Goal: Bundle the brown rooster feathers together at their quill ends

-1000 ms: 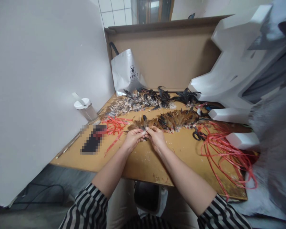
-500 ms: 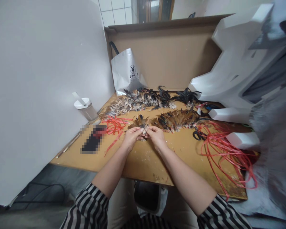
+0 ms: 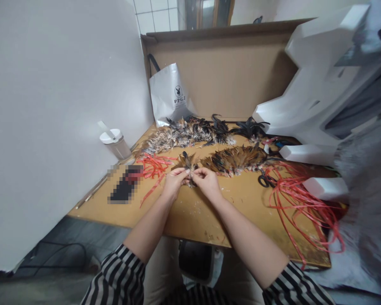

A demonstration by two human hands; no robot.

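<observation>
Close together over the table's middle, my left hand [image 3: 175,181] and my right hand [image 3: 207,181] pinch the base of a small bunch of brown feathers [image 3: 186,161]. Fingers of both hands are closed, and the exact spot between the fingertips is too small to make out. Just right of the bunch lies a row of brown and black feathers [image 3: 235,160]. Behind it stretches a longer pile of pale and dark feathers [image 3: 187,133]. Short red plastic strips [image 3: 154,165] lie to the left of my left hand.
Long red strips [image 3: 300,203] spill over the right side beside black-handled scissors [image 3: 264,181]. White foam pieces [image 3: 325,188] stand at the right edge. A lidded cup [image 3: 116,144] and a blurred-out dark object [image 3: 123,186] are left. A silver bag [image 3: 168,95] leans on the cardboard wall [image 3: 222,76].
My fingertips have shifted slightly at the base of the feather bunch, and more of its base shows between my hands. The view has moved a little; everything else lies as before.
</observation>
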